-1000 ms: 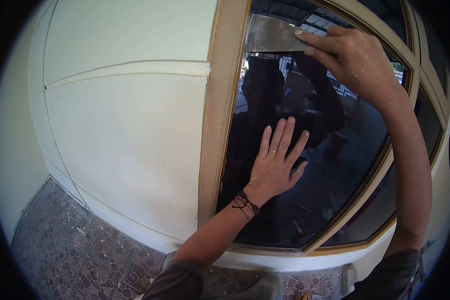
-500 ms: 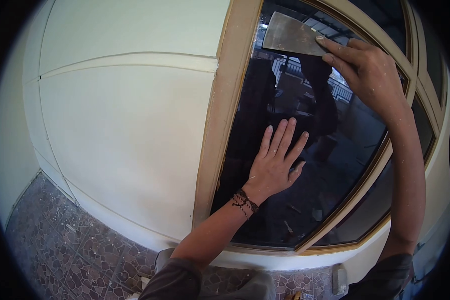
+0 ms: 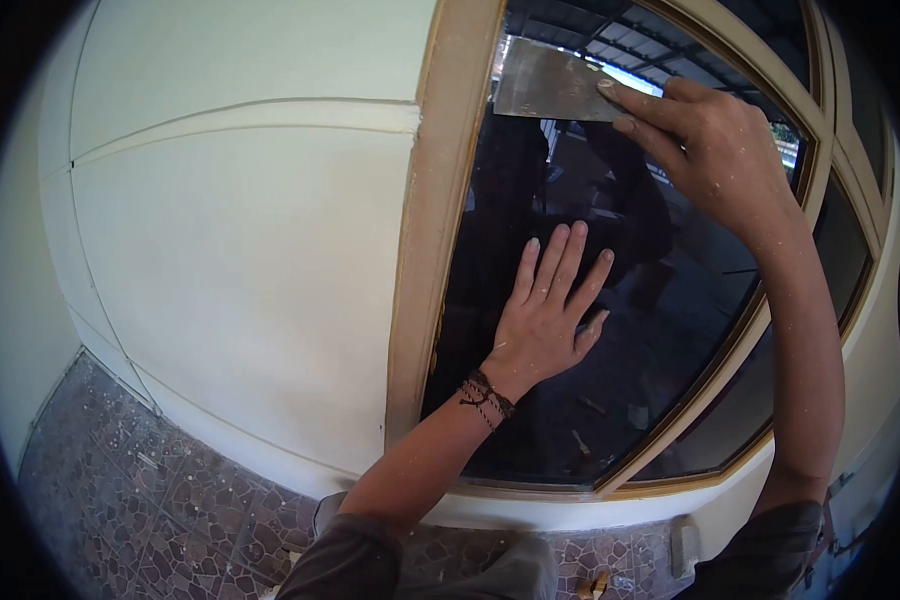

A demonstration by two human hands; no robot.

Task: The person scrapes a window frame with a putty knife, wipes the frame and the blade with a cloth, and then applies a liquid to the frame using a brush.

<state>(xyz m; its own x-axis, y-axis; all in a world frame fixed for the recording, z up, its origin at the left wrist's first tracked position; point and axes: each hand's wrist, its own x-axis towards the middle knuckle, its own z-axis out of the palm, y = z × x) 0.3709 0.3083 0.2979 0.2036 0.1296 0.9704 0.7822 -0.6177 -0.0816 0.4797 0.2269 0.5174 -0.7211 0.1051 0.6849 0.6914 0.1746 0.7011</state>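
My right hand grips a wide metal scraper blade near the top of the dark window pane. The scraper's left edge lies close to the tan window frame; its handle end is hidden in my fingers. Lower down, my left hand rests on the glass, palm toward it and fingers spread. A dark braided bracelet circles the left wrist. Reflections of a roof and railing show in the pane.
Left of the frame stands a pale panelled wall. Stone-patterned floor tiles, speckled with white, lie below. A grey block sits at the wall's foot, and a small brown item is on the floor nearby.
My right hand has moved the scraper left and slightly down, toward the window frame's left side. My left hand stays spread on the glass. The view has shifted slightly.
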